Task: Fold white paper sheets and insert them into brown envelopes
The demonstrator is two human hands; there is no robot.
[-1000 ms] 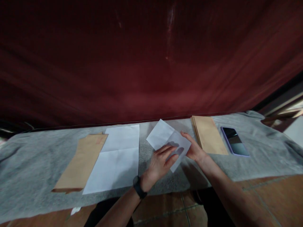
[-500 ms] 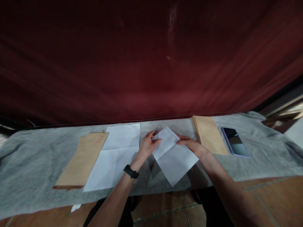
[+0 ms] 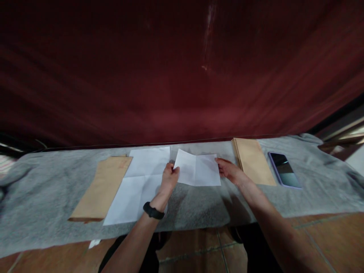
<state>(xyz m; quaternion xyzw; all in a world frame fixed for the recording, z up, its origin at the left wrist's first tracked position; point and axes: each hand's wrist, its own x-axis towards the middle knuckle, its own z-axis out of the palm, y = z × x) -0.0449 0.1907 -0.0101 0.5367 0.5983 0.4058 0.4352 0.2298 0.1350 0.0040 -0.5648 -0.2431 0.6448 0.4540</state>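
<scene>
Pinching opposite ends, left hand (image 3: pixel 170 176) and right hand (image 3: pixel 231 171) have turned the creased paper (image 3: pixel 196 169) straight.

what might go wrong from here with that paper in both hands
The creased white paper is held near its side edges by the left hand and right hand, so it might slip or bend along its middle crease. The left hand is also close to the flat white sheet and could brush it askew. The right hand could nudge the brown paper stack beside it.
</scene>
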